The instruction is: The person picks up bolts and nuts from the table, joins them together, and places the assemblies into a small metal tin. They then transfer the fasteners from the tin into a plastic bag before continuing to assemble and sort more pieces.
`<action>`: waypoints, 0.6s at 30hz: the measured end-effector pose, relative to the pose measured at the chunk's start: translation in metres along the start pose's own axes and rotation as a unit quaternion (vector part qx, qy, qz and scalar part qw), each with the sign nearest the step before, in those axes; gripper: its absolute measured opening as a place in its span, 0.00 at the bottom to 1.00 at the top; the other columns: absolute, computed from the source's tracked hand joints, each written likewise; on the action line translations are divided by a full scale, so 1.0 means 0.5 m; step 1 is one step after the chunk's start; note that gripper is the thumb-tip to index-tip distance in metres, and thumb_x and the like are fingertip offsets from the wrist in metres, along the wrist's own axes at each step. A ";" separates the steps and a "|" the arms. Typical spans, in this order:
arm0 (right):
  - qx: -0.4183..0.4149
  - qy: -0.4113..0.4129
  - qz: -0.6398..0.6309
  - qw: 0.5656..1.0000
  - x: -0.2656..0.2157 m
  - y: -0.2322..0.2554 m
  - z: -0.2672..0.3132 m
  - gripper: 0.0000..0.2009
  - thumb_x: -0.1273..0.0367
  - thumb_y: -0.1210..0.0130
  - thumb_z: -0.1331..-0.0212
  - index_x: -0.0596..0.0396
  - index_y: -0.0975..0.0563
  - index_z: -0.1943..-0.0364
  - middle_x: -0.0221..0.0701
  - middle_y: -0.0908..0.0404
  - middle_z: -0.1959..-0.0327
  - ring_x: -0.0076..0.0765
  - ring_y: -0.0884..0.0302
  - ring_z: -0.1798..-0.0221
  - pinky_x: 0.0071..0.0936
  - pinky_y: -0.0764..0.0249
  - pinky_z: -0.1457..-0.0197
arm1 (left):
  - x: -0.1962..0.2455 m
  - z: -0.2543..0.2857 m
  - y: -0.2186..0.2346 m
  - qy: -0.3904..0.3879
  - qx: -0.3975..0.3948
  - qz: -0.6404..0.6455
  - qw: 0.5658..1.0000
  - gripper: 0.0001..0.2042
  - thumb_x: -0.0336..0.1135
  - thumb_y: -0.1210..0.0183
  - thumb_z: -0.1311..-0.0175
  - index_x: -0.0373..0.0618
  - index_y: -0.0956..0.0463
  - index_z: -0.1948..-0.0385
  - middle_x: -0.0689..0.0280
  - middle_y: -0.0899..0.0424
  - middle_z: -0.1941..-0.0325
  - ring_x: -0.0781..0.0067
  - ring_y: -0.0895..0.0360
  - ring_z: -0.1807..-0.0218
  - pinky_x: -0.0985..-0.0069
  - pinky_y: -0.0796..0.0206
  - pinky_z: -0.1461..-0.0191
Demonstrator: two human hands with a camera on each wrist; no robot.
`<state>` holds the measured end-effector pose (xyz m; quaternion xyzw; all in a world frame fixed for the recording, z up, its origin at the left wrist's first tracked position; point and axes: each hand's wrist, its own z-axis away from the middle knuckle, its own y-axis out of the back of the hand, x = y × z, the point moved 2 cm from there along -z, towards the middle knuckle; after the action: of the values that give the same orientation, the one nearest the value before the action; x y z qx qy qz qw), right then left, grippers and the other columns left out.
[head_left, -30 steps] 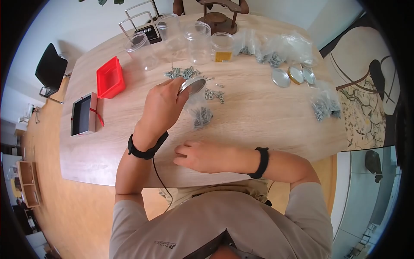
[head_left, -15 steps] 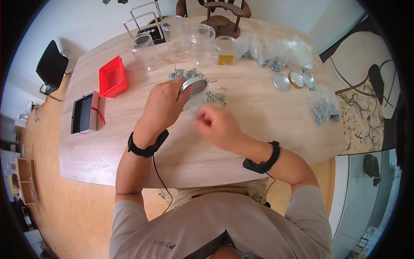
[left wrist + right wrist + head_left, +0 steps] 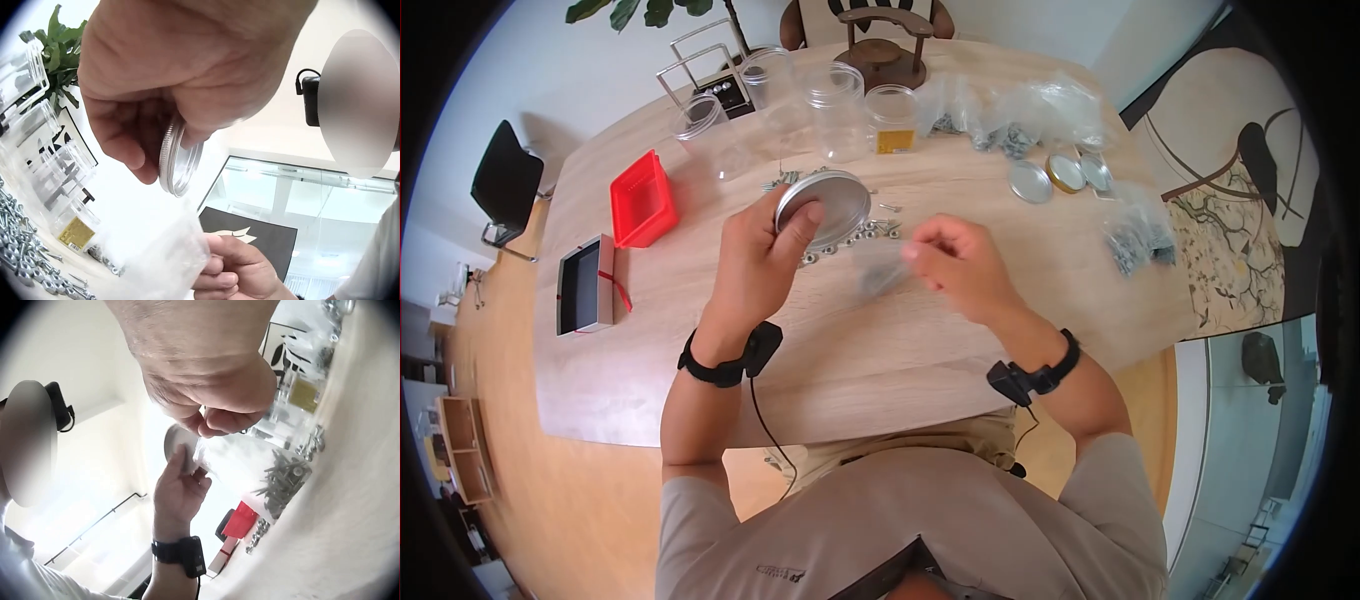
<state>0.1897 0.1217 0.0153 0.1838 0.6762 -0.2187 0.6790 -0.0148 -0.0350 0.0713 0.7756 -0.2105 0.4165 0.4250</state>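
Observation:
My left hand (image 3: 758, 262) holds a round silver jar lid (image 3: 842, 205), thumb on its inner face; the left wrist view shows the lid (image 3: 167, 164) edge-on between fingers and thumb. Across from it, my right hand (image 3: 970, 270) pinches the top of a clear plastic bag (image 3: 878, 275). Grey screws (image 3: 282, 484) fill the bag's lower end in the right wrist view. Just beyond the bag lie loose nuts (image 3: 865, 233), and behind the lid is a heap of loose screws (image 3: 785, 177), partly hidden.
Several clear jars (image 3: 833, 125) stand at the back, one with a yellow label (image 3: 894, 141). More bags of hardware (image 3: 1020, 135) lie back right, near three lids (image 3: 1030, 182); another bag (image 3: 1140, 245) is at the right. A red tray (image 3: 645, 203) and a grey box (image 3: 608, 285) sit left.
My right hand has risen from the near table, moved forward and taken hold of the bag's top. My left hand keeps the lid, now turned with its inner face more toward me.

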 end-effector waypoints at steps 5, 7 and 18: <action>0.149 0.046 0.089 0.984 -0.086 0.138 0.061 0.07 0.68 0.34 0.28 0.53 0.18 0.65 0.14 0.25 0.74 0.10 0.35 0.72 0.16 0.38 0.70 | -0.014 0.001 -0.010 0.010 -0.021 -0.027 0.999 0.13 0.37 0.37 0.22 0.35 0.19 0.47 0.60 0.14 0.66 0.72 0.22 0.67 0.72 0.28 0.62; 0.208 0.069 0.127 0.967 -0.098 0.205 0.074 0.08 0.68 0.35 0.28 0.53 0.18 0.67 0.14 0.27 0.75 0.10 0.36 0.73 0.17 0.41 0.71 | -0.007 0.002 -0.017 0.029 -0.035 -0.028 0.999 0.15 0.37 0.35 0.25 0.36 0.20 0.47 0.47 0.11 0.63 0.54 0.13 0.65 0.64 0.23 0.57; 0.246 -0.031 0.344 0.906 -0.053 0.548 0.090 0.11 0.61 0.38 0.30 0.55 0.17 0.63 0.20 0.26 0.76 0.18 0.31 0.73 0.22 0.36 0.69 | -0.033 -0.003 -0.038 0.039 -0.079 -0.088 0.992 0.17 0.35 0.36 0.25 0.35 0.21 0.42 0.52 0.10 0.58 0.67 0.14 0.60 0.68 0.22 0.54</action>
<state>0.3773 0.3278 0.0297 0.5593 0.4743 -0.1368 0.6660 -0.0118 -0.0238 0.0490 0.7384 -0.1571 0.3891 0.5279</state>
